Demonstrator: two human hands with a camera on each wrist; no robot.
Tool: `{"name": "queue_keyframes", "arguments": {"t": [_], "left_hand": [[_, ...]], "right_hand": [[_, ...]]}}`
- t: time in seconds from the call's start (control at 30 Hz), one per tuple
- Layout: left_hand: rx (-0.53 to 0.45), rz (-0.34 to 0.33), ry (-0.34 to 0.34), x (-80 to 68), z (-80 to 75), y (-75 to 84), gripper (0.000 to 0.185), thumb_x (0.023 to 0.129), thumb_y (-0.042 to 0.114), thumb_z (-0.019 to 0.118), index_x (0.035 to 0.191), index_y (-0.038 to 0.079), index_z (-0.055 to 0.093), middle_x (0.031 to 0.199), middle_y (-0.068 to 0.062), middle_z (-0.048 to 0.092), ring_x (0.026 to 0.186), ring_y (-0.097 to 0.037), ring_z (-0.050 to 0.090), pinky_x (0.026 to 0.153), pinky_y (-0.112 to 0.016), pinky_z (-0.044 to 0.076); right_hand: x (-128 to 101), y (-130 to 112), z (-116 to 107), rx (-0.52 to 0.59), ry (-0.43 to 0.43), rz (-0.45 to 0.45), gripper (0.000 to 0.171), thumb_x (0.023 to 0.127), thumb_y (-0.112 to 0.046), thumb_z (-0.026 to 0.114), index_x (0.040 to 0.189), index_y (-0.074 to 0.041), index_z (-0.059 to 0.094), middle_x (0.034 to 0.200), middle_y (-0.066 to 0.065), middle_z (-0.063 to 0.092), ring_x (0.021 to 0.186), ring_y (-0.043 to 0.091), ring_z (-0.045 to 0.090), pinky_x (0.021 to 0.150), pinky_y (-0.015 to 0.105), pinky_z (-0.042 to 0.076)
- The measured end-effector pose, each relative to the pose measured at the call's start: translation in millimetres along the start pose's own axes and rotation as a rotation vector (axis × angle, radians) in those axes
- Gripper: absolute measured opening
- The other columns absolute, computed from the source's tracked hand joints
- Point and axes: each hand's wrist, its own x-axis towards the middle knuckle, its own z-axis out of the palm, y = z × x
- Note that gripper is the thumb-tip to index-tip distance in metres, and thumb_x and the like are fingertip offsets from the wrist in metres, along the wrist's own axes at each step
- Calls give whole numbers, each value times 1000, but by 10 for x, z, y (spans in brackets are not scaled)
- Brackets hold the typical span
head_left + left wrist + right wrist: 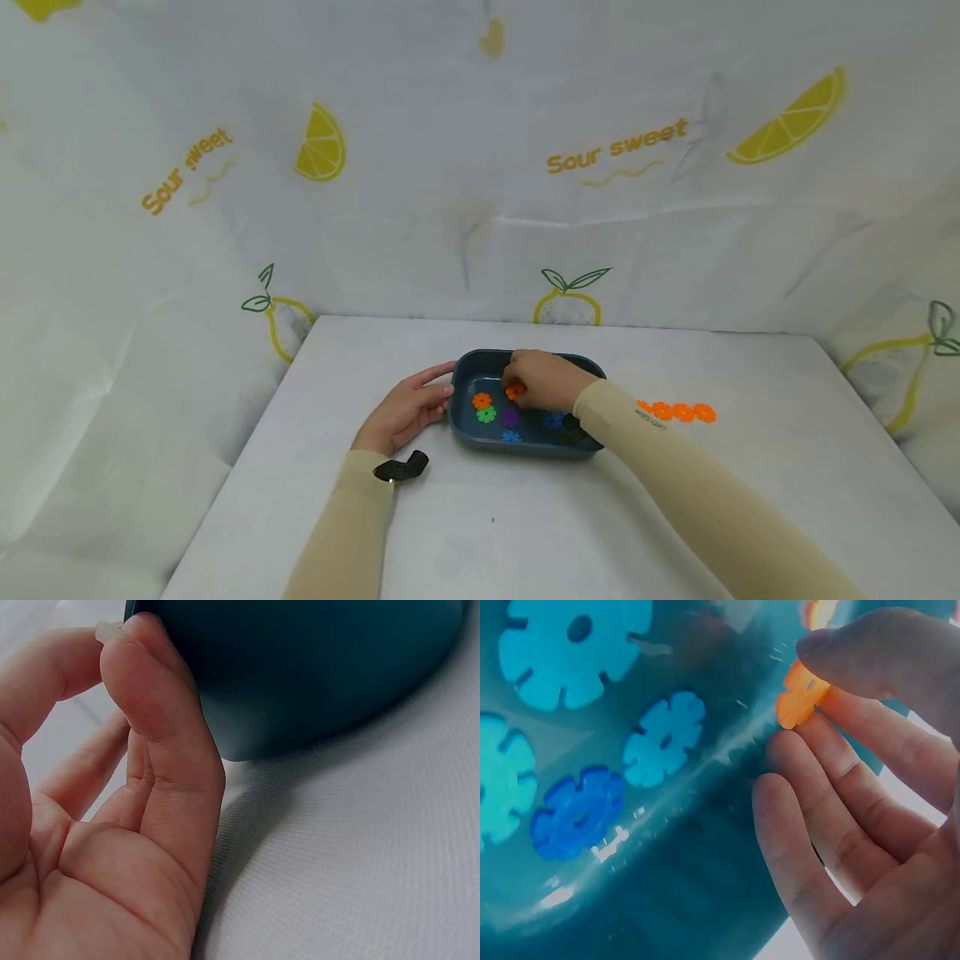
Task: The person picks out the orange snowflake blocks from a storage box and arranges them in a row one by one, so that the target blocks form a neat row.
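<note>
White cloth backdrop printed with lemon slices, pears and "Sour sweet"; white tabletop (480, 533) below. Near the middle, a dark blue rectangular tray (480, 443) holding small flower-shaped plastic discs: one orange (482, 401), one green (486, 414), one purple (510, 418), several blue (512, 436). To the right of the tray, well apart from it, a row of four orange discs (677, 411) joined edge to edge on the tabletop.

Right hand (543, 379) down inside the tray, thumb and fingertips (799, 746) pinching a single orange disc (801, 694), (515, 390), held just above the tray floor and near the other orange one. Remaining fingers loosely bent beneath it.

Left hand (408, 408) outside the tray, resting on the tabletop at the tray's left wall, fingers fairly straight with tips (142, 645) touching the rim, holding nothing. Beige sleeves on both forearms; a black strap clip (401, 467) at the left wrist.
</note>
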Motion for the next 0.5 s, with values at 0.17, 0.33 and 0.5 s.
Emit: {"name": "queue_keyframes", "arguments": {"t": [0.17, 0.33, 0.5], "left_hand": [[0, -1, 7, -16, 21, -5, 52, 103, 17, 75, 152, 26, 62, 111, -4, 69, 91, -16, 62, 79, -24, 55], [-6, 10, -4, -19, 34, -13, 52, 105, 15, 72, 154, 24, 60, 107, -3, 69, 88, -15, 61, 77, -23, 54], [-11, 16, -24, 1, 8, -40, 56, 104, 16, 73, 157, 22, 57, 104, -1, 69, 86, -13, 61, 76, -22, 54]], "right_hand": [[-108, 21, -82, 74, -3, 23, 27, 97, -17, 79, 123, -14, 79, 117, 1, 71, 103, 17, 63, 100, 42, 58], [-214, 43, -139, 140, 4, 36, 29, 98, -16, 77, 126, -12, 77, 118, 0, 73, 103, 16, 63, 98, 39, 58], [-323, 96, -166, 193, 50, 28, 25, 96, -17, 78, 121, -12, 79, 114, -1, 73, 96, 13, 64, 90, 32, 59]]}}
